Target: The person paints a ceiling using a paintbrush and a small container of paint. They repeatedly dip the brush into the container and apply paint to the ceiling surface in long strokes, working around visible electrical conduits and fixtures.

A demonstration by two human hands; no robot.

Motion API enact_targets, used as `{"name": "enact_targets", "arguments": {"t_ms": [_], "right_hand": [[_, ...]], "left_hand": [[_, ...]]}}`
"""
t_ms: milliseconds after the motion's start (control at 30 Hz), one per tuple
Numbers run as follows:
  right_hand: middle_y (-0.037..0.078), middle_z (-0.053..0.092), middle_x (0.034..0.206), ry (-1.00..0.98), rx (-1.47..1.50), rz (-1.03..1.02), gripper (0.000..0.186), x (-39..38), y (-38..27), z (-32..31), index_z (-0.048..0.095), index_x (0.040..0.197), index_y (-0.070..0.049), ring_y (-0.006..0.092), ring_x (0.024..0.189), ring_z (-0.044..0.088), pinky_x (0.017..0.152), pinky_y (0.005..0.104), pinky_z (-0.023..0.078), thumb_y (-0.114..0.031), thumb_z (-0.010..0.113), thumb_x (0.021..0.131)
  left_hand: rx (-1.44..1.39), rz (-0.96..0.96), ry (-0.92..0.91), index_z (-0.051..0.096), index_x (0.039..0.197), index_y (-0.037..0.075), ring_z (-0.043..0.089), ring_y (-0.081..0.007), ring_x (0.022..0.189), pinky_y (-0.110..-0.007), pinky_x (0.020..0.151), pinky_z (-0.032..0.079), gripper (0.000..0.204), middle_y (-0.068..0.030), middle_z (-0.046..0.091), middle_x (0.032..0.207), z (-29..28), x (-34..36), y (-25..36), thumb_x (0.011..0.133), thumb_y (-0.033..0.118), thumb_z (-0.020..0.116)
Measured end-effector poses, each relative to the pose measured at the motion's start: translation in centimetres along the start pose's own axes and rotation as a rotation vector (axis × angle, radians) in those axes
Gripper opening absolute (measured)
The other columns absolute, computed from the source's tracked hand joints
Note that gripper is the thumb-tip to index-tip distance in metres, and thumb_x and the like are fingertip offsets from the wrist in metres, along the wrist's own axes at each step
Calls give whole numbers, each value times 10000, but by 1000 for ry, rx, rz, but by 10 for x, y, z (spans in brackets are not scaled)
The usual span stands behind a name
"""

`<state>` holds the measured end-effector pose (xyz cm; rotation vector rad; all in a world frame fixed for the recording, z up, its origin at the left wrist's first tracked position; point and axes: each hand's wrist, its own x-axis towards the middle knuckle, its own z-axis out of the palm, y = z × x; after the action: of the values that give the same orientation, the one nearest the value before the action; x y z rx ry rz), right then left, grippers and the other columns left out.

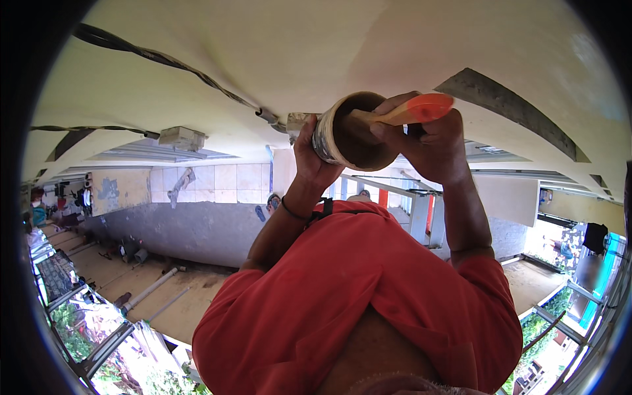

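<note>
The paint-stained bucket (322, 143) lies at upper centre, tilted so that its open mouth faces toward you and to the right; its inner wall is coated in tan. Your paintbrush (424, 108), orange at the handle's end, reaches head-first into this mouth, its bristles hard to make out. Your left hand (317, 158) supports the bucket from the left and below, fingers curved against the outer wall. Your right hand (438, 145) pinches the brush between thumb and fingers near the rim; whether it also touches the rim, you cannot tell from this view. A dark band (293, 210) circles your left wrist. Beyond the bucket spreads a pale cream surface (276, 39), crossed by twisted black cables (174, 62) at left and bearing a grey strip (520, 108) at right. Your red shirt (349, 283) fills the lower centre.
</note>
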<state>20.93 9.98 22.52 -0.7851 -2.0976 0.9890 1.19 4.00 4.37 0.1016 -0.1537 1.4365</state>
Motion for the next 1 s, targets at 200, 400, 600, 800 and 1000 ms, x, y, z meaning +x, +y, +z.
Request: {"name": "enact_targets", "arguments": {"t_ms": [200,400,600,800,1000], "right_hand": [[91,805,1145,146,97,-62,311,-9,6,-20,806,1163,32,146,997,745,850,296,606,59,909,871],[74,824,1100,319,102,-73,340,-20,13,-18,815,1162,35,129,937,776,796,312,644,-106,947,883],[158,811,1036,452,497,24,305,-21,10,-10,761,1177,101,207,905,784,765,340,658,-9,876,917],[212,801,1133,408,725,89,221,-25,28,-16,750,1171,92,234,873,786,758,355,662,-18,788,984],[248,804,1148,476,1072,176,152,-24,37,-3,720,1116,38,244,898,792,761,358,669,-97,730,1047]], "left_hand": [[33,-33,34,610,1542,78,562,-363,1491,-619,1238,460,579,-170,613,1584,-4,-1,1,1172,501,474],[-11,-14,112,562,1588,89,541,-363,1509,-658,1235,443,609,-164,571,1625,-10,-4,0,1171,521,457],[1,-44,120,554,1602,109,527,-367,1519,-666,1241,428,622,-160,558,1633,-8,-6,-2,1171,540,430],[19,-21,199,588,1571,70,578,-366,1479,-623,1249,441,656,-170,637,1562,-3,-8,-5,1138,556,506],[17,-31,117,561,1596,75,544,-373,1510,-621,1259,430,665,-178,596,1607,-1,-5,-6,1141,556,492]]}}
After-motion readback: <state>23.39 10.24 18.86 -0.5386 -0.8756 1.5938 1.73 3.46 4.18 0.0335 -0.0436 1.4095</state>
